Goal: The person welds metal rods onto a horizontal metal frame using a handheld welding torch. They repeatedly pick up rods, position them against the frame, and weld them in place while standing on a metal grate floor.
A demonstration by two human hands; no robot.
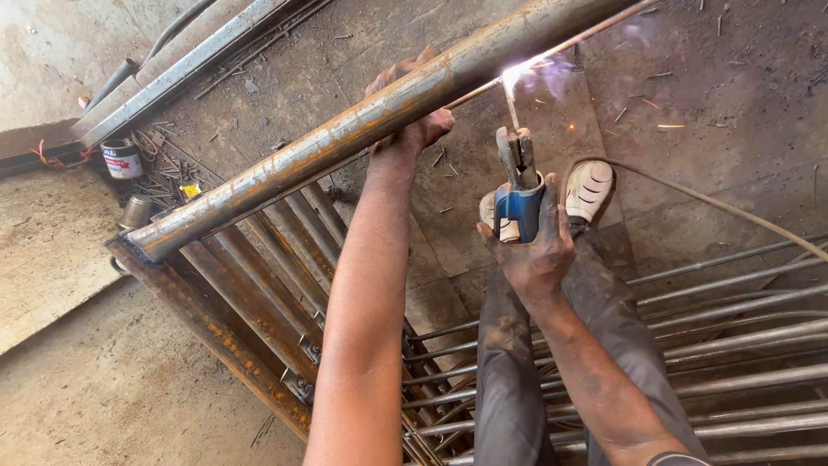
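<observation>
Rough concrete floor (733,78), stained dark and strewn with spent rod stubs and metal scraps, fills my view from above. Across it runs the rusty steel pipe (345,138), a long round tube mottled orange and grey, slanting from the lower left up to the top right; its near end rests on the corner of a rusted metal frame (216,328) of flat bars. My left hand (414,103) reaches under and around the pipe about midway along, fingers curled over its far side, a clenched grip on the tube. My right hand (535,250), blackened with grime, is wrapped tight round the blue handle of the electrode holder (517,185), whose metal clamp points upward and carries a thin welding rod (511,110). The rod's tip meets a slim steel bar just beside the pipe's lower edge, where a white-violet arc (517,76) flares, and a few sparks lie scattered to the right. A cable (733,211) curves away from the holder toward the right edge. Below the hands I see grey trousers (509,362) and a pale shoe (589,188) planted on the floor. Thin steel rods (733,345) lie in parallel at the lower right. A small paint tin (121,160) stands near the left, well apart from the hands.
</observation>
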